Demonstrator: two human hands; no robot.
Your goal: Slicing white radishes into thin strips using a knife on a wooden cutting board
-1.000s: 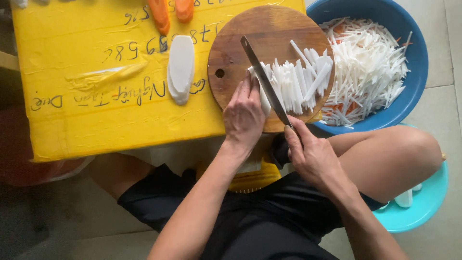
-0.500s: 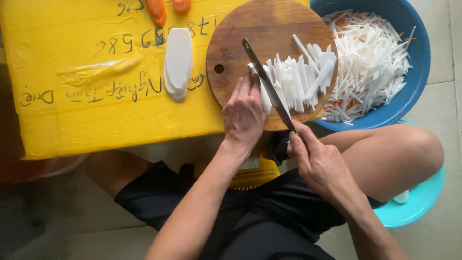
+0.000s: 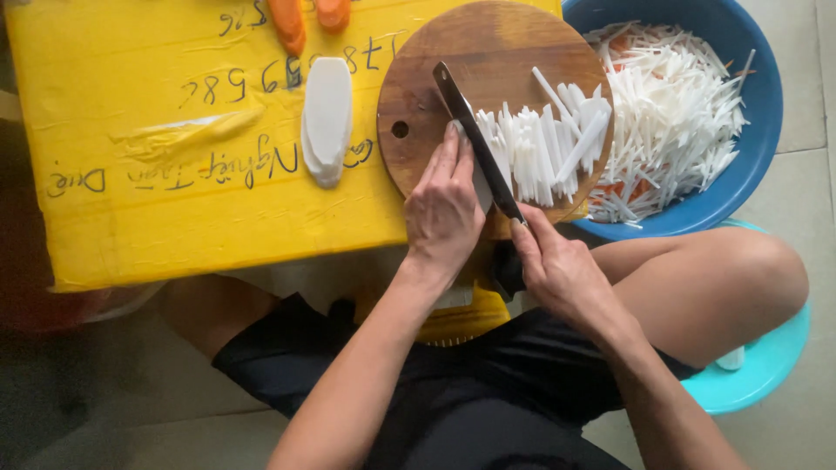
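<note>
Knife under curled right-hand fingers

A long dark knife lies slanted across the round wooden board, its tip far left, its handle near. Under the blade sits a white slab, and to its right lie cut white sticks in a loose row.
</note>
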